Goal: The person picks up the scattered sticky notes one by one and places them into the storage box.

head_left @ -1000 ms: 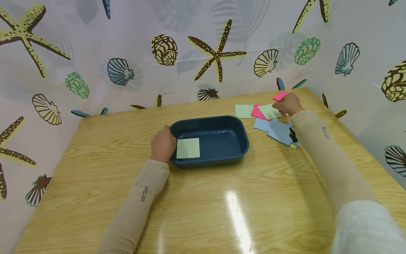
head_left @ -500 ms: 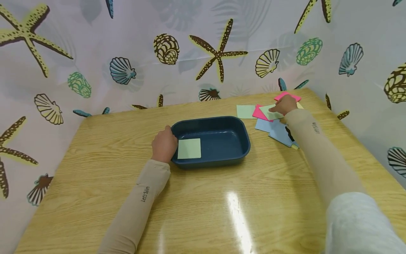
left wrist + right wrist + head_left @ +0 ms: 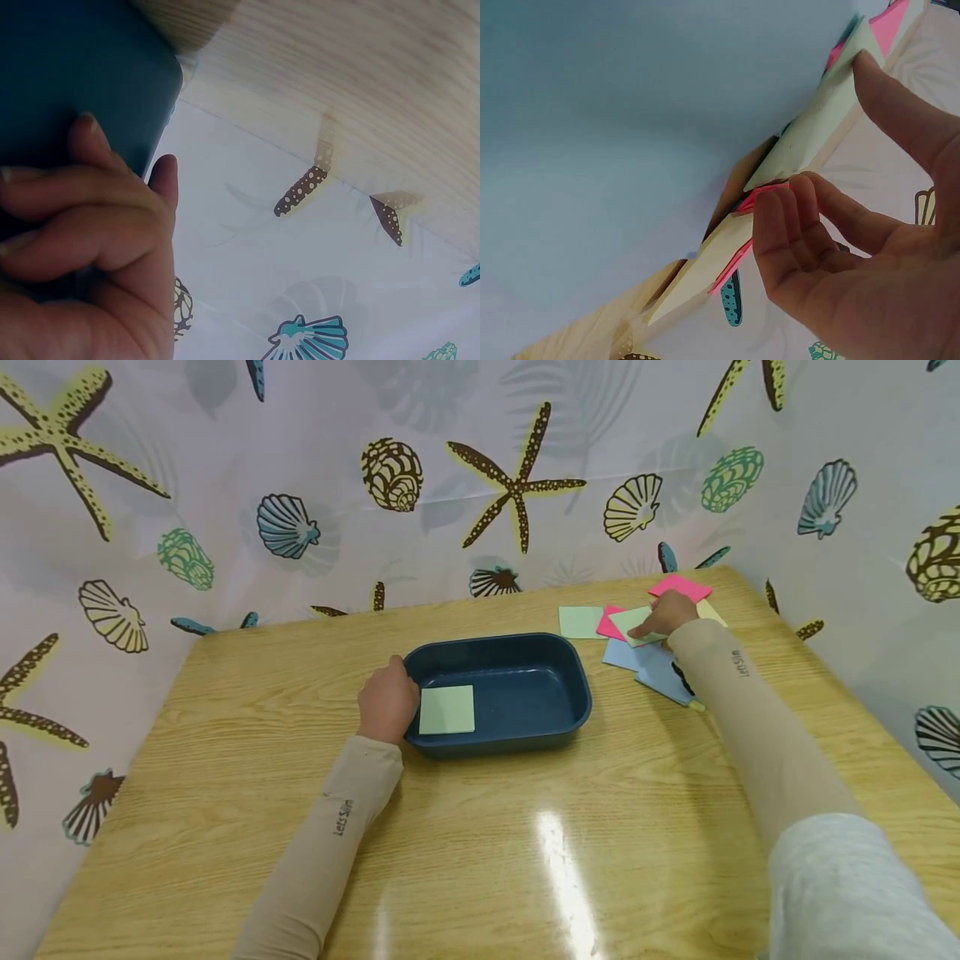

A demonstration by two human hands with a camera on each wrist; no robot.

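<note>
In the head view, my left hand (image 3: 387,700) grips the left rim of a dark blue plastic basin (image 3: 498,745); the left wrist view shows the fingers bent at the basin (image 3: 82,60). A pale green sticky note pad (image 3: 446,710) lies inside, at the left end. My right hand (image 3: 673,612) is over a spread of sticky notes at the back right. Its thumb touches a pale green sticky note (image 3: 810,127), while the other fingers, set well apart from the thumb, are bent near the note's lower edge. Part of this note is hidden under the hand.
Around the right hand lie another green note (image 3: 580,622), a pink note (image 3: 681,585), blue notes (image 3: 663,675) and a pale yellow note (image 3: 708,612). Some overlap. The wooden table (image 3: 465,860) meets a shell-patterned cloth (image 3: 322,452) at the back.
My right hand has shifted slightly left and toward me over the green note, uncovering more of the pink and yellow notes behind. The left hand and basin stay in place.
</note>
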